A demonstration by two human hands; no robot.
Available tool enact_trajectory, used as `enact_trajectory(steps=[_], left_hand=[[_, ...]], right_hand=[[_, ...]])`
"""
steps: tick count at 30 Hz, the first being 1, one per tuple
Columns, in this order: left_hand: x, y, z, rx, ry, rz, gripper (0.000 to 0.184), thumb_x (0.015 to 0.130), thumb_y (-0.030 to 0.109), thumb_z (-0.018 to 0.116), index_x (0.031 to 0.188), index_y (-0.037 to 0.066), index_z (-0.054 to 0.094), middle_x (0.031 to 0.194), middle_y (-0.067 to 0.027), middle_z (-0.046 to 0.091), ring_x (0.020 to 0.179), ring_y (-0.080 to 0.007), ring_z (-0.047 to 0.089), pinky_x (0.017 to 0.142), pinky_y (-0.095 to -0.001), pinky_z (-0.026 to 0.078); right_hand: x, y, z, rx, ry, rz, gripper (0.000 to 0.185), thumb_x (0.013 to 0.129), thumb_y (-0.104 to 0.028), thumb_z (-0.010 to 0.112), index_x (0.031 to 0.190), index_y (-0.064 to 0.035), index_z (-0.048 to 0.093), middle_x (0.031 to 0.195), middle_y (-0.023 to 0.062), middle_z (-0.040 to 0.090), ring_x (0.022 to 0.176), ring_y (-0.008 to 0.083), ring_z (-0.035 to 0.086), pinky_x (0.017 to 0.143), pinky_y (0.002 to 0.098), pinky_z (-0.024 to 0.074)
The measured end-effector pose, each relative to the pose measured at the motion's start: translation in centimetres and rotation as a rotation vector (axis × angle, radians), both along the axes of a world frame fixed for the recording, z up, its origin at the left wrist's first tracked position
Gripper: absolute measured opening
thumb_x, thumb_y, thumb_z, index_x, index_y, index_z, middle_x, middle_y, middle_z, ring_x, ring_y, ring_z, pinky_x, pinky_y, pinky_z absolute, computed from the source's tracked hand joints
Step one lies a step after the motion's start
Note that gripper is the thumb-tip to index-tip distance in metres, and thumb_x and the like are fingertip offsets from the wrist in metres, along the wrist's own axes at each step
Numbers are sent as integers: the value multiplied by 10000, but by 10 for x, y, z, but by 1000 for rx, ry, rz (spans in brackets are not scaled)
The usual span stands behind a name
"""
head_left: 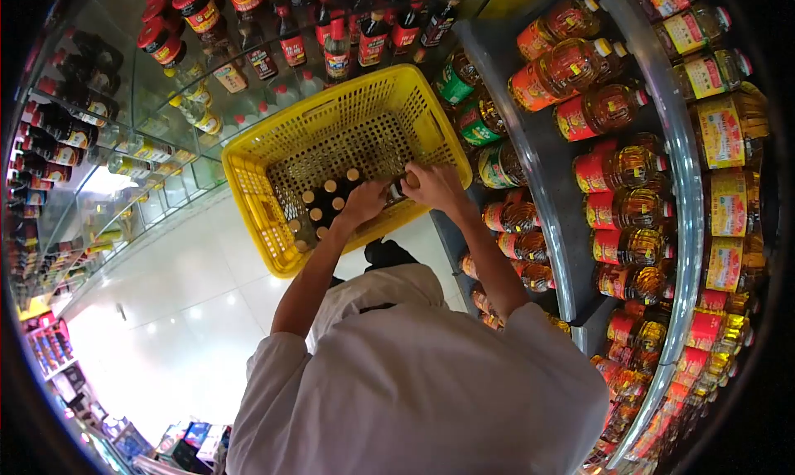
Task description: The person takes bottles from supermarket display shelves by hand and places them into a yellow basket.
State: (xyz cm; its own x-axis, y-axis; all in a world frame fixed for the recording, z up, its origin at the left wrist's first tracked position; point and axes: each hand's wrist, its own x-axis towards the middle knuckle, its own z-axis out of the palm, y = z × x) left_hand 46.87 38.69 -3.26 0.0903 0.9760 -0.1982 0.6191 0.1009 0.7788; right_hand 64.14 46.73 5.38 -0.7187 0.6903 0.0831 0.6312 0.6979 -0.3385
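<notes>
A yellow plastic basket (258, 212) with perforated walls stands below me, tilted in view. Several dark bottles with tan caps (330, 186) stand upright together in its left part. My right hand (433, 185) is closed around the top of a bottle with a tan cap (411, 179) at the basket's right side. Beside it, my left hand (364, 203) is closed over the basket's near part, its fingertips close to the pale neck of that bottle. What the left fingers hold, if anything, is hidden.
Glass shelves with sauce bottles (373, 40) rise beyond the basket and on the left. Shelves of large cooking oil bottles (625, 173) line the right, edged by a clear rail (530, 156). Pale tiled floor (195, 284) extends at lower left.
</notes>
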Motion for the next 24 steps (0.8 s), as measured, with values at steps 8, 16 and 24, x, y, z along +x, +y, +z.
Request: enact_trajectory(steps=[8, 16, 24], left_hand=[[-8, -37, -2, -86, 105, 237, 301, 850, 175, 506, 1125, 136, 624, 904, -184, 659, 839, -360, 635, 707, -439, 508], [1, -70, -18, -110, 169, 387, 222, 837, 191, 557, 1012, 117, 671, 837, -179, 667, 784, -343, 651, 680, -433, 519], [3, -79, -30, 214, 159, 413, 171, 809, 122, 567, 927, 51, 669, 794, -177, 661, 732, -352, 641, 669, -440, 515]], right_hand=[[3, 23, -66, -195, -181, 158, 259, 773, -304, 679, 817, -50, 708, 584, 113, 625, 491, 248, 594, 515, 381, 489], [-12, 23, -102, -339, -365, 210, 260, 728, -304, 700, 801, -55, 705, 713, 166, 663, 670, 292, 649, 621, 403, 510], [-27, 11, -106, -344, -427, 326, 284, 735, -276, 715, 807, -7, 662, 736, 164, 659, 713, 307, 648, 690, 409, 514]])
